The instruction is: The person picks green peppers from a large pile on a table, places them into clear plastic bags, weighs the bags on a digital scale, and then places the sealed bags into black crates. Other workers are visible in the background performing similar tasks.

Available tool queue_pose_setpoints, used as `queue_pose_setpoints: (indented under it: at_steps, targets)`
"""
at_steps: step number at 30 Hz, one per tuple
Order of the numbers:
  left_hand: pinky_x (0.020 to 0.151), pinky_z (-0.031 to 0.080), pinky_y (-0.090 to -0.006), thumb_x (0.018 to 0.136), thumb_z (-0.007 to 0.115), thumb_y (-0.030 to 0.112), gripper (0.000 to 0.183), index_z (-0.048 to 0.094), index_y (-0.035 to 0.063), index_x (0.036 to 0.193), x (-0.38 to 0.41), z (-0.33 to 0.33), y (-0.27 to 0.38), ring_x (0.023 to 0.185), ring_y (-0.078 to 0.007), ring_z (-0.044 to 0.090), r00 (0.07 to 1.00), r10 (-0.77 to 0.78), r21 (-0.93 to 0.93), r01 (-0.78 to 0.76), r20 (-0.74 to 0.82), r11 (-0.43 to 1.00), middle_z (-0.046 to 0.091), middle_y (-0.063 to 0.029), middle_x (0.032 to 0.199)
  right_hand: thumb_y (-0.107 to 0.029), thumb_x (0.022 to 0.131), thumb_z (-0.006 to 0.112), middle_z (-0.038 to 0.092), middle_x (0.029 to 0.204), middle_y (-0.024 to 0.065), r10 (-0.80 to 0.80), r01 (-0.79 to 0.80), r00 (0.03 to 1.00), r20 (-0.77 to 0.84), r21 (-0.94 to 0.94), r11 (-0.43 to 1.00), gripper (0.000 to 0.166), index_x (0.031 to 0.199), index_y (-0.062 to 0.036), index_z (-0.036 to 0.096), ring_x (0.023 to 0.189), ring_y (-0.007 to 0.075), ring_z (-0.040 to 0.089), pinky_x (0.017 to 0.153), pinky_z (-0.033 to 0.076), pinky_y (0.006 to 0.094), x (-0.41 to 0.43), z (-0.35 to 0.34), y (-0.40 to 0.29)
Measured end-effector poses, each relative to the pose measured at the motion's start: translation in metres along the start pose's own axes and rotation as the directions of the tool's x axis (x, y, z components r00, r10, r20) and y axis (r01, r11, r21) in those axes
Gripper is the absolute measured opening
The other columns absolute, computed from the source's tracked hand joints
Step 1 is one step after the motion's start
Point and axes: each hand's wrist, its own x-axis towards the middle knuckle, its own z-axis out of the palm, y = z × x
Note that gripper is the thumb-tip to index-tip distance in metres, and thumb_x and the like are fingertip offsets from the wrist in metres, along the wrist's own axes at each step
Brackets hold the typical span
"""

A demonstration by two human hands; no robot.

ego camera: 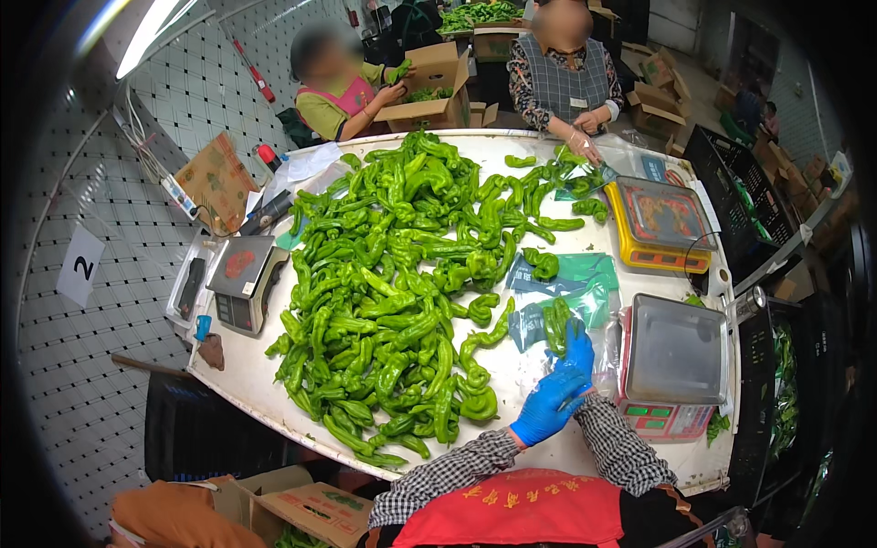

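Note:
My right hand point(577, 353), in a blue glove, has a couple of green peppers point(556, 325) between its thumb and fingers, over clear plastic bags point(531, 315) with printed green and blue areas. My left hand point(546, 409), also blue-gloved, lies across near my right wrist. Its fingertips are partly hidden, so its hold on the bag cannot be made out. To the left of both hands spreads a large heap of long, wrinkled green peppers point(384, 294). A single curled pepper point(541, 263) rests on the upper part of the bags.
Right of my hands stands a red-based weighing scale point(678, 349), with a yellow scale point(661, 219) beyond it. Another scale point(243, 281) is at the table's left. Two people point(342, 96) point(569, 75) work across the table point(274, 383). Black crates point(740, 185) line the right side.

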Motion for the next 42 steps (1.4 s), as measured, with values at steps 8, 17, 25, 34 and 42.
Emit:
queue_pose_setpoints:
  at_steps: [8, 17, 25, 34, 42]
  targets:
    - [0.098, 0.050, -0.0445, 0.088, 0.072, 0.010, 0.040, 0.064, 0.0049, 0.127, -0.020, -0.056, -0.044, 0.117, -0.0385, 0.061, 0.981, -0.107, 0.214, 0.141, -0.163, 0.967, 0.066, -0.0182, 0.125, -0.008, 0.085, 0.069, 0.038, 0.151, 0.0287, -0.092, 0.057, 0.976, 0.200, 0.174, 0.983, 0.062, 0.143, -0.0020, 0.050, 0.134, 0.0449, 0.045, 0.109, 0.040, 0.0492, -0.083, -0.060, -0.021]
    - [0.111, 0.032, -0.0563, 0.090, 0.067, 0.025, 0.046, 0.060, 0.0085, 0.133, -0.074, -0.106, -0.083, 0.129, -0.0375, 0.051, 0.953, -0.256, 0.679, 0.296, -0.163, 0.672, 0.059, -0.0177, 0.134, -0.007, 0.092, 0.067, 0.075, 0.103, 0.0122, -0.096, -0.237, 0.840, 0.534, 0.520, 0.820, 0.020, 0.110, -0.0057, 0.075, 0.093, 0.0283, 0.072, 0.082, 0.056, 0.0351, -0.113, -0.125, -0.087]
    - [0.111, 0.032, -0.0555, 0.093, 0.063, 0.032, 0.054, 0.053, 0.0114, 0.142, -0.092, -0.110, -0.088, 0.118, -0.0345, 0.057, 0.919, -0.364, 0.618, 0.375, -0.151, 0.691, 0.059, -0.0174, 0.133, -0.002, 0.093, 0.064, 0.074, 0.103, 0.0136, -0.194, -0.108, 0.899, 0.393, 0.626, 0.772, 0.022, 0.113, -0.0035, 0.073, 0.092, 0.0236, 0.071, 0.081, 0.055, 0.0329, -0.006, -0.118, -0.172]
    - [0.109, 0.035, -0.0513, 0.090, 0.061, 0.017, 0.055, 0.051, 0.0035, 0.142, -0.104, -0.127, -0.070, 0.128, -0.0400, 0.049, 0.919, -0.384, 0.653, 0.343, -0.087, 0.675, 0.055, -0.0213, 0.138, -0.012, 0.093, 0.066, 0.071, 0.109, 0.0160, -0.306, -0.025, 0.844, 0.441, 0.601, 0.799, 0.029, 0.120, -0.0046, 0.069, 0.098, 0.0299, 0.070, 0.085, 0.055, 0.0372, 0.024, -0.003, -0.193]
    - [0.095, 0.049, -0.0438, 0.082, 0.067, 0.002, 0.073, 0.040, 0.0045, 0.150, -0.145, -0.145, -0.062, 0.115, -0.0403, 0.055, 0.869, -0.450, 0.577, 0.478, -0.205, 0.662, 0.048, -0.0230, 0.142, -0.015, 0.086, 0.071, 0.054, 0.141, 0.0183, -0.505, 0.439, 0.809, 0.301, 0.262, 0.859, 0.060, 0.142, -0.0090, 0.052, 0.126, 0.0382, 0.054, 0.106, 0.044, 0.0462, 0.083, 0.088, -0.232]
